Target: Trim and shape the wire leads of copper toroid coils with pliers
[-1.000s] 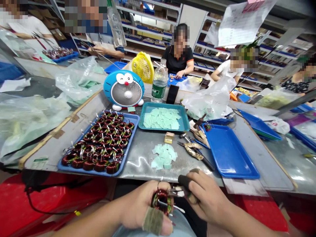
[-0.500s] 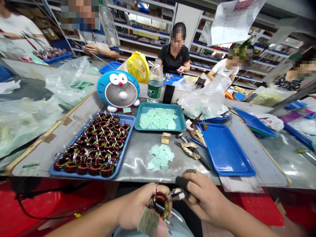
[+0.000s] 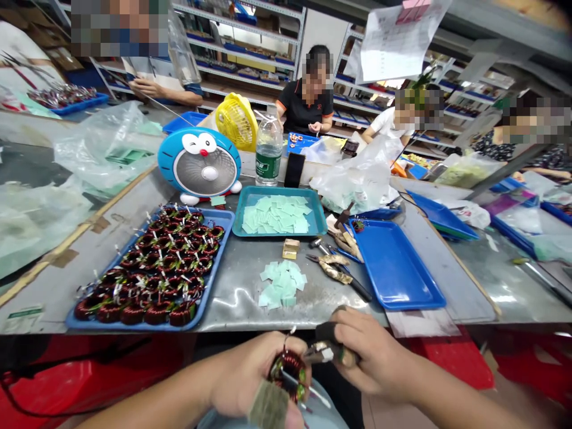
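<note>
Metal workbench [image 3: 241, 292] is carrying a blue tray of copper toroid coils [image 3: 215, 271] to the left; near centre, left hand [image 3: 243, 372] is gripping one coil [image 3: 289, 372], prob. stiff, fairly heavy, best held by its winding; right hand [image 3: 375, 357] is pinching a small metal tool [image 3: 324, 353] beside it.

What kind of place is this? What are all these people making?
It looks like a small factory workshop. A blue tray is full of copper wire coils, the left hand holds another coil, and other people work at long metal benches near tall shelves.
</note>
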The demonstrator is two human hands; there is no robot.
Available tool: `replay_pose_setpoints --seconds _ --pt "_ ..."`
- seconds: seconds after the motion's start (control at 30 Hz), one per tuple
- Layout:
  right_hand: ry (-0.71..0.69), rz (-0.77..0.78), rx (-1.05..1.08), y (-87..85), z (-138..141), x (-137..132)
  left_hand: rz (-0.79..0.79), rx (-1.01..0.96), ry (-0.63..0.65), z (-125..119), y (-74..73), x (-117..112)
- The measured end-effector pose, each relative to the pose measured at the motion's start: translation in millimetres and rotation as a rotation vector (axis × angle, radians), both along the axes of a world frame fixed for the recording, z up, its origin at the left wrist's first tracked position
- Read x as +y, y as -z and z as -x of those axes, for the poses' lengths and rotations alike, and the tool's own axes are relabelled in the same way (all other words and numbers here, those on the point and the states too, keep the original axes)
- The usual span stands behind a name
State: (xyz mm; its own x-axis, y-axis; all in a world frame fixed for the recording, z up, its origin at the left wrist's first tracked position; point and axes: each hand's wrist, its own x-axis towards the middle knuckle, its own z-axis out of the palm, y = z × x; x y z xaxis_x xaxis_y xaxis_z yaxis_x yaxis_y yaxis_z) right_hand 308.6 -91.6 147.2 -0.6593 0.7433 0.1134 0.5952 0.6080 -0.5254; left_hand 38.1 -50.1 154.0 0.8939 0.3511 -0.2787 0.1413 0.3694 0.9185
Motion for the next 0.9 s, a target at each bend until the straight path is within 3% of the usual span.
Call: replay_pose_setpoints --seconds 0.13,0.37,0.53,0.7,0.9 --pt "0.105 0.078 0.112 10.1 0.9 -3.6 -0.062 0.051 -0.052 3.8 1.0 2.2" --pt "0.046 0.11 0.156 12.8 14.4 -6.3 -0.065 0.083 -0.036 6.3 1.4 2.5" --pt "0.078 0.085 0.154 8.2 13.0 -4.8 -0.078 0.085 -0.043 2.8 -0.6 -0.8" --pt "0.086 -0.062 0.076 3.4 6.8 -9.5 -0.144 0.102 -0.075 -1.1 -5.3 -6.1" --pt "0.192 -0.209 0.055 -1.5 7.1 -30.2 -0.139 0.066 -0.229 -2.0 -11.5 -19.2"
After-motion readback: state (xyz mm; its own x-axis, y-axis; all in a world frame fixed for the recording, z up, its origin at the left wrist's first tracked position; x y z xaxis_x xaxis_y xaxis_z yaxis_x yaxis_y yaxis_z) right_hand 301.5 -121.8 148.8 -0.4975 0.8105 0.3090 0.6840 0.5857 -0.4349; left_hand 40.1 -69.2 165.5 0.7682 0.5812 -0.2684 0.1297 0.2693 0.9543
